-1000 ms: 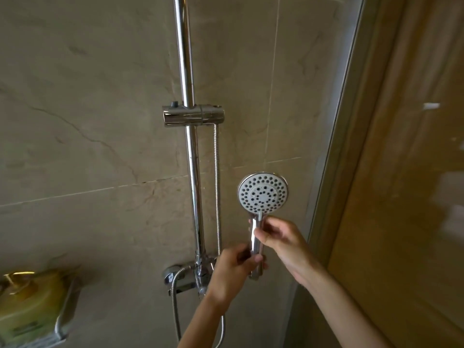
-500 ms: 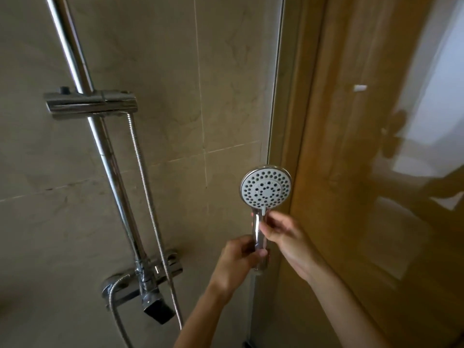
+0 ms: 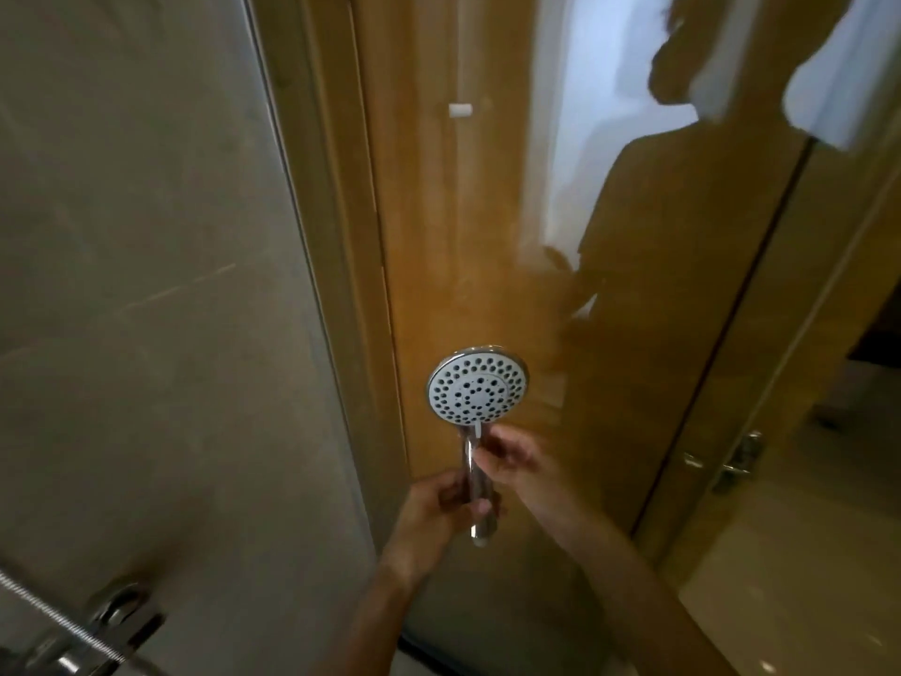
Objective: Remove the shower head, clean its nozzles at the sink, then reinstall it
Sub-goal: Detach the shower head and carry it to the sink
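The person holds the shower head (image 3: 478,385) upright in front of the glass door (image 3: 487,236), away from the tiled wall (image 3: 146,285). Its round face with the nozzles looks toward the camera, and the chrome handle (image 3: 475,485) points down. The bottom end of the handle is free; no hose is seen on it, so the shower head seems already taken off.

The left hand (image 3: 439,505) is closed around the lower part of the handle. The right hand (image 3: 512,456) pinches the top of the handle, just under the face, with thumb and fingertips.

The shower head is probably light, because two relaxed hands carry it easily. It is stiff and does not bend. The chrome is smooth and shiny, so it may be slippery, more so if it is wet. The handle is the good place to take it, with the whole hand around it. The face is less good for holding: it is wide, and the fingers would cover the nozzles that must be cleaned. A fall on tiles could dent or crack it, so a firm hold is wise during the walk to the sink.

No brand, label or writing can be read on the shower head or on anything around it.

At the lower left corner, a part of the metal tap (image 3: 107,622) and the hose (image 3: 58,622) is visible.
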Available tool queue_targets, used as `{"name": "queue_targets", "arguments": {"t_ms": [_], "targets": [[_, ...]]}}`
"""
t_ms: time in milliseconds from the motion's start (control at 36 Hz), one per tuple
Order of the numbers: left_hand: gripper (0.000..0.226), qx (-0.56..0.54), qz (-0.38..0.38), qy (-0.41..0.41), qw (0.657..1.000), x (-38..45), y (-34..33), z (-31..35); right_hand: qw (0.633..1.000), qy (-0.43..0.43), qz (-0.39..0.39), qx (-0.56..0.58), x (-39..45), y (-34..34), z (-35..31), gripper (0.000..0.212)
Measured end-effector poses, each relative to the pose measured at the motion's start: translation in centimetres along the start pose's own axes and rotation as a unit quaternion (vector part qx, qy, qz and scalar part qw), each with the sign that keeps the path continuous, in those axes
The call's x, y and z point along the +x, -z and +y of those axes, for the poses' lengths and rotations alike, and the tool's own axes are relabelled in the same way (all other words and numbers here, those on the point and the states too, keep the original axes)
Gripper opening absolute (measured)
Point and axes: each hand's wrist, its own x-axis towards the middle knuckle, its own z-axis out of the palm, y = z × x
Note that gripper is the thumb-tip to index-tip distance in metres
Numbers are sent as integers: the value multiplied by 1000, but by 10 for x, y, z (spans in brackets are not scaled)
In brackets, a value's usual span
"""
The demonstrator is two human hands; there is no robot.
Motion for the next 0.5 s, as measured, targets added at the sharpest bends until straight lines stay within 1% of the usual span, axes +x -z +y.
{"name": "queue_targets", "arguments": {"t_ms": [83,194,250,306,389,444,500], "targets": [[16,-3,-49,8,999,7,-11,-4,998,-6,68,-7,-12,10,4,24],[18,13,-121,10,993,11,-21,-10,989,1,141,-36,-33,13,8,28],[18,19,-153,19,988,11,-25,-14,983,-8,183,-29,-45,10,11,28],[16,30,-179,26,983,10,-31,-19,975,-15,221,-24,-58,8,14,24],[16,27,-227,38,973,6,-45,-26,963,-16,264,-47,-81,11,21,3],[21,18,-263,51,963,1,-58,-30,954,-30,293,-52,-96,16,25,13],[20,14,-301,54,952,-4,-72,-31,945,-40,320,-49,-111,22,27,19]]}}
